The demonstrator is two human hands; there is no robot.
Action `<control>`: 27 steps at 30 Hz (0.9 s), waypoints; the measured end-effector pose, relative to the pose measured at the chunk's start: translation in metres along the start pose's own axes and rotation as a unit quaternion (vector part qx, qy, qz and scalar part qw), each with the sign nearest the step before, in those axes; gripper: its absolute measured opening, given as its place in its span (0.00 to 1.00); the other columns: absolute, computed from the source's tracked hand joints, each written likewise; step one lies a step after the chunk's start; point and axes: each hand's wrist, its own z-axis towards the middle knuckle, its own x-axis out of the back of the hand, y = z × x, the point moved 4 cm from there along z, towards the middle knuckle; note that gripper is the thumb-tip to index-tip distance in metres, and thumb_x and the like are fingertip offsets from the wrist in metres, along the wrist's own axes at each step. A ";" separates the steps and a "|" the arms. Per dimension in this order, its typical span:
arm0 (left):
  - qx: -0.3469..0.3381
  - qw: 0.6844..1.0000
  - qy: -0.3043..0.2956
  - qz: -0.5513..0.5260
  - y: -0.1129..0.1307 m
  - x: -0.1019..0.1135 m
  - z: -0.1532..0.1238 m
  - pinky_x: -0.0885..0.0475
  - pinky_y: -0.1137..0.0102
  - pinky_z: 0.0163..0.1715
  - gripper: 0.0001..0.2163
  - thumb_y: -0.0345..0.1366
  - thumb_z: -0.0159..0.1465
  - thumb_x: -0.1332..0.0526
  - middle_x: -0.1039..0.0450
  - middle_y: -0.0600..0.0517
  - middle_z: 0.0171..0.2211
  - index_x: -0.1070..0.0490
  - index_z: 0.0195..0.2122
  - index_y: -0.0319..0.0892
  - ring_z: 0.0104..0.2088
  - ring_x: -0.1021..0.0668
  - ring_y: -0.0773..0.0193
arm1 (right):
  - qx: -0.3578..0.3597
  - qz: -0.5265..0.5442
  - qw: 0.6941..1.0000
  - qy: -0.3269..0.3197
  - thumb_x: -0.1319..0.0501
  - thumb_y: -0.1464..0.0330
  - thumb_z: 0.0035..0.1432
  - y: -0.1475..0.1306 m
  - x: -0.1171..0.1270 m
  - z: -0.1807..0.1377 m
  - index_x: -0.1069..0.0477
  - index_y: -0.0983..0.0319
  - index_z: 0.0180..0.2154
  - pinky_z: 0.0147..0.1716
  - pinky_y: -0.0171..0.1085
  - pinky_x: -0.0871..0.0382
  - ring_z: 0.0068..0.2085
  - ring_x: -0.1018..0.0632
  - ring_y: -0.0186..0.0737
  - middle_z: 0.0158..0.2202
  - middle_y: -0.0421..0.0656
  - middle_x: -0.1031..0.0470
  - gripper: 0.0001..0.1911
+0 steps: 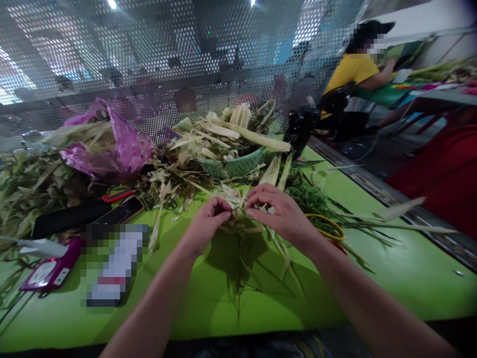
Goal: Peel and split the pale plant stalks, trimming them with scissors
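Note:
In the head view, my left hand is closed in a pinch at the middle of the table. My right hand is closed too, its fingertips a short gap away from the left ones. A thin dark green plant strand runs between the two pinches. Just below the fingertips a small bundle of pale husk leaves lies on the table, its thin ends trailing towards me. Loose shredded green leaves lie beyond my right wrist, beside yellow-handled scissors partly hidden by my forearm.
A green basket heaped with dry husks stands at the back, before a perforated metal screen. On the left are a purple bag, a red cutter, phones and a magenta power strip. A person in yellow sits back right.

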 end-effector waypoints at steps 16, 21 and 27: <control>0.009 0.997 -0.055 0.059 -0.004 -0.012 0.000 0.38 0.73 0.33 0.04 0.31 0.55 0.38 0.31 0.54 0.28 0.30 0.32 0.37 0.30 0.31 0.69 | 0.077 -0.046 0.996 -0.007 0.39 0.74 0.56 -0.013 -0.013 -0.005 0.27 0.60 0.34 0.38 0.36 0.34 0.39 0.26 0.39 0.37 0.44 0.29 0.04; 0.010 0.998 -0.064 0.022 -0.006 -0.016 -0.001 0.37 0.72 0.33 0.08 0.35 0.53 0.35 0.32 0.55 0.27 0.31 0.31 0.38 0.29 0.31 0.69 | 0.073 -0.013 0.997 0.009 0.40 0.72 0.57 -0.014 -0.013 -0.006 0.26 0.59 0.35 0.40 0.37 0.33 0.39 0.26 0.39 0.36 0.43 0.28 0.05; -0.008 0.999 -0.038 0.012 0.000 -0.010 -0.001 0.39 0.73 0.32 0.08 0.37 0.55 0.36 0.34 0.55 0.27 0.31 0.30 0.38 0.28 0.33 0.70 | -0.026 0.070 0.997 0.035 0.41 0.69 0.58 -0.005 -0.010 -0.005 0.27 0.60 0.39 0.35 0.36 0.32 0.35 0.25 0.38 0.35 0.43 0.24 0.07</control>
